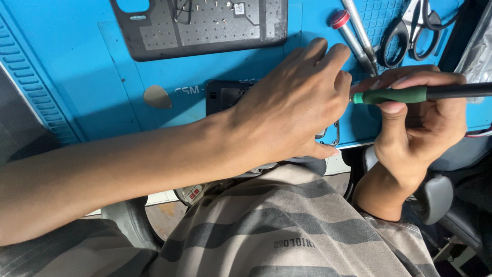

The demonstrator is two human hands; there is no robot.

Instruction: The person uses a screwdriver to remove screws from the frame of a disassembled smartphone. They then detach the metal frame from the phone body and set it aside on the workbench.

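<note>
Closest to me: my striped grey shirt (287, 225), filling the bottom of the view, with my left forearm crossing above it from the lower left.

My left hand (292, 102) lies palm down over a dark flat device (225, 95) on the blue work mat (77, 61). Fingers together, lightly curved, pressing on the device; thumb tucked along its near edge. Hand covers most of the device, only its left part and a bit of frame by the thumb show. The device sits at the mat's near edge, centre of view.

My right hand (420, 118) is just right of the left, fingers curled and pinching a screwdriver (415, 94) with a green grip and black shaft end. The tool lies nearly level, tip pointing left and meeting my left fingertips. Cannot tell whether the tip touches the device; the left hand hides it.

On the mat left of the device: a small grey pick (157, 96), well apart from both hands.

Farther back: a dark grey tray (154, 36) with tiny screws (215, 5) on it, top centre. Top right: two metal drivers (359, 36), one red-capped, lying side by side, and black-handled scissors (410, 31) just beside them.
</note>
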